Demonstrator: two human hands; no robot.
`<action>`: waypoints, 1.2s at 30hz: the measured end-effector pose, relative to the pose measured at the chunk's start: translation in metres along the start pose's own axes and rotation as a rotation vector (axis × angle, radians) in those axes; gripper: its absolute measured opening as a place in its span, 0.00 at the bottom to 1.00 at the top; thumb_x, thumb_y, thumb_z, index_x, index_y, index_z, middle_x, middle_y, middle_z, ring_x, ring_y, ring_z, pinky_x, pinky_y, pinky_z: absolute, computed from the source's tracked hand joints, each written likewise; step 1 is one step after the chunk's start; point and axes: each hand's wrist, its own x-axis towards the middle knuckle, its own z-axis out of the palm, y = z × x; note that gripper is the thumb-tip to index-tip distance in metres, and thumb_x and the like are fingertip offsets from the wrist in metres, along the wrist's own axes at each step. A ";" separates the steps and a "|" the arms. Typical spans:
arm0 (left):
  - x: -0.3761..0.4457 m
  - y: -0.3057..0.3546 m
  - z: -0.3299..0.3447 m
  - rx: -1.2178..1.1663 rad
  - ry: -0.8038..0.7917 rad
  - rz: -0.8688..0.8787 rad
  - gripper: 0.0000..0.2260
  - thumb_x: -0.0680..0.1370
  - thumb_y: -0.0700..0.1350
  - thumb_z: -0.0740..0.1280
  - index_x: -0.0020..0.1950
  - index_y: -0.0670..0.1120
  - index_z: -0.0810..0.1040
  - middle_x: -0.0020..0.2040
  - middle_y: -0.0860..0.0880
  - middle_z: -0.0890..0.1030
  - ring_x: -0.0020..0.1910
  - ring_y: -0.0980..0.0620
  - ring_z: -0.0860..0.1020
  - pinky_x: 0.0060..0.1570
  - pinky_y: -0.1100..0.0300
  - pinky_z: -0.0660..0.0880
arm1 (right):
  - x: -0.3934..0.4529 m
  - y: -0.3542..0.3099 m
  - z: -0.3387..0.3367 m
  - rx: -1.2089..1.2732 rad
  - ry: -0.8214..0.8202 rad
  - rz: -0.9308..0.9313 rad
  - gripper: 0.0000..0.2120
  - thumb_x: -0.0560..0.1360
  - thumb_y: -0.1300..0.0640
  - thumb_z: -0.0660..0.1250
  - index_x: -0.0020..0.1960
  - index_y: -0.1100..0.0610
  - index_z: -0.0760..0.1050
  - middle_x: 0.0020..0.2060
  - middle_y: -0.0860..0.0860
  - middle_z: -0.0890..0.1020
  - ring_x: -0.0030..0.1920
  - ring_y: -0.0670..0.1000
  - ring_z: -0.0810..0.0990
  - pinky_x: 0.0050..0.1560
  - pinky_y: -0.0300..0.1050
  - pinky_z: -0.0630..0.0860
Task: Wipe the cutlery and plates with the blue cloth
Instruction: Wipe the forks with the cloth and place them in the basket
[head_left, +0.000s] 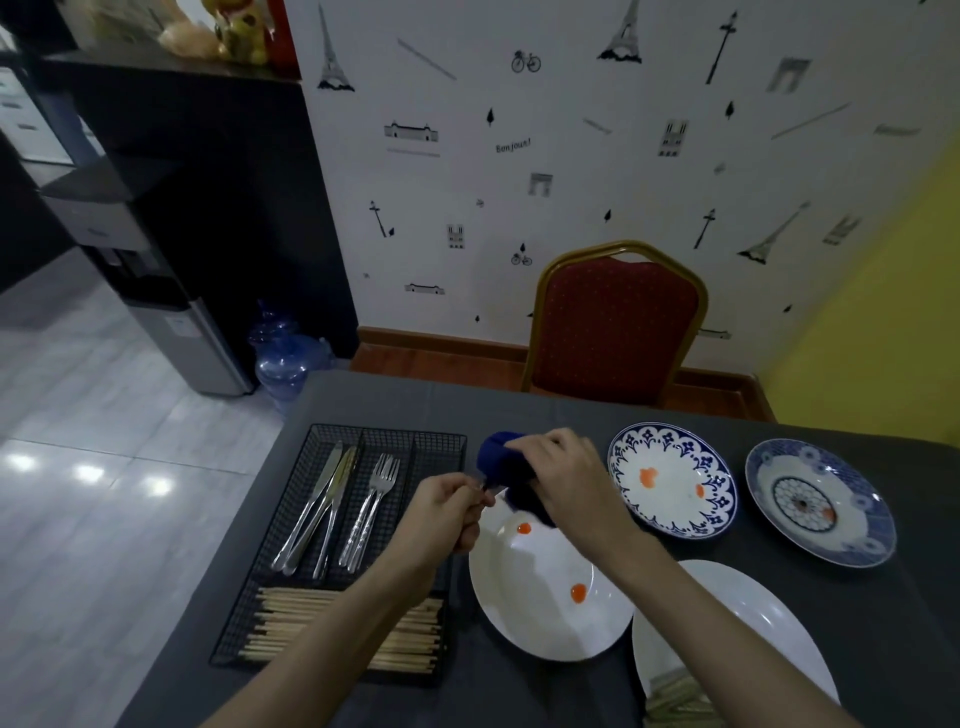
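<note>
My right hand (563, 478) grips the dark blue cloth (506, 470), which is bunched around the end of a piece of cutlery. My left hand (449, 512) pinches the handle end of that piece; most of it is hidden by cloth and fingers. Both hands hover over the far edge of a white plate (524, 618) with two orange-red spots. A blue-patterned plate (672, 480) with orange smears lies to the right, and a second blue bowl-like plate (821, 501) lies further right. Knives (319, 506) and forks (371, 506) rest in the black wire tray (291, 512).
Wooden chopsticks (343, 631) fill the tray's near compartment. Another white plate (737, 639) sits at the bottom right with pale sticks on its near edge. A red chair (615, 322) stands beyond the dark table. A water dispenser and blue bottle stand on the floor at left.
</note>
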 end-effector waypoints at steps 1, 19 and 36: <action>-0.001 0.000 0.000 0.008 0.004 0.005 0.12 0.81 0.36 0.57 0.41 0.40 0.77 0.26 0.51 0.68 0.25 0.55 0.66 0.25 0.64 0.64 | 0.002 0.004 0.000 -0.030 -0.025 -0.011 0.24 0.62 0.53 0.76 0.57 0.54 0.76 0.48 0.48 0.81 0.45 0.54 0.75 0.41 0.48 0.72; 0.002 0.024 -0.017 0.259 0.052 -0.058 0.14 0.80 0.44 0.61 0.40 0.43 0.82 0.24 0.53 0.64 0.24 0.54 0.60 0.24 0.61 0.55 | -0.024 0.043 -0.003 0.058 0.276 0.557 0.16 0.73 0.62 0.68 0.61 0.55 0.74 0.52 0.52 0.81 0.53 0.55 0.76 0.54 0.50 0.64; 0.009 0.034 0.007 0.500 0.035 0.143 0.08 0.78 0.38 0.63 0.44 0.37 0.79 0.28 0.51 0.75 0.27 0.56 0.70 0.29 0.64 0.66 | -0.008 -0.015 -0.014 -0.095 0.184 0.020 0.18 0.70 0.54 0.59 0.59 0.55 0.76 0.51 0.48 0.81 0.49 0.53 0.75 0.45 0.48 0.70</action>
